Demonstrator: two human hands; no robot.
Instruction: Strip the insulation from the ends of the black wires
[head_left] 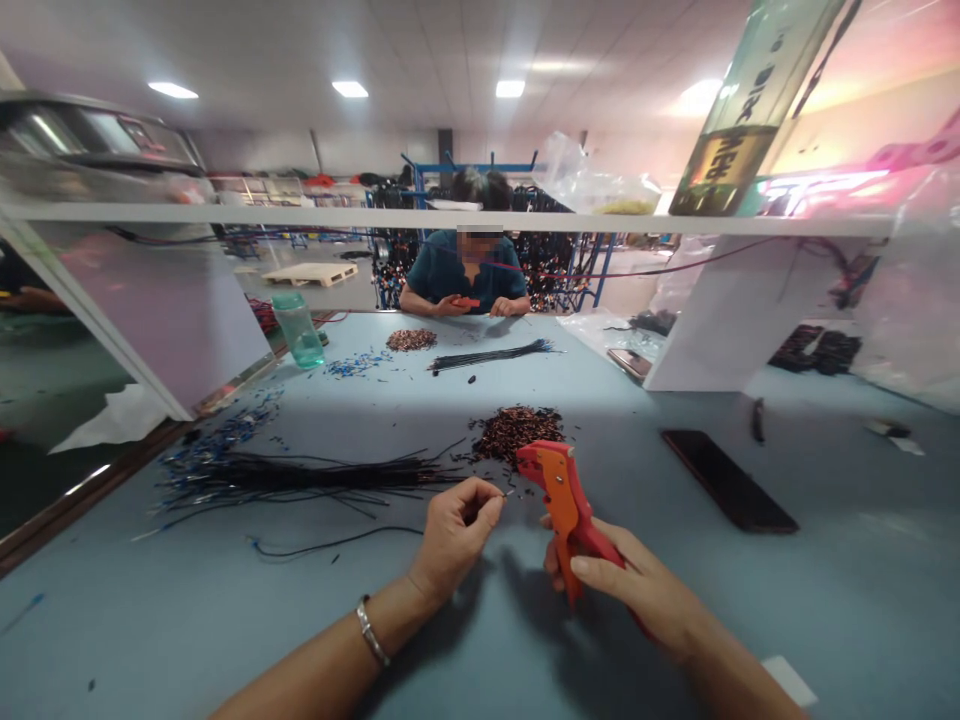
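Between the pinched thumb and fingertips of my left hand [459, 532] is the end of a thin black wire [337, 545], which trails left across the table to a blue tip. My right hand [611, 575] is wrapped round the handles of a red and orange wire stripper [559, 490], whose head points up and away. A small gap separates the tool from the wire end. Just beyond the tool's head lies a heap of dark and coppery scraps [514, 432]. A long bundle of black wires [315, 475] with blue ends rests left of my left hand.
A dark phone [729, 480] lies at the right. Farther back are a green bottle [298, 330], blue bits [356, 364], a smaller wire bundle [495, 355] and another phone [630, 363]. A person [465, 270] sits opposite, holding a red tool, below a white shelf [525, 220].
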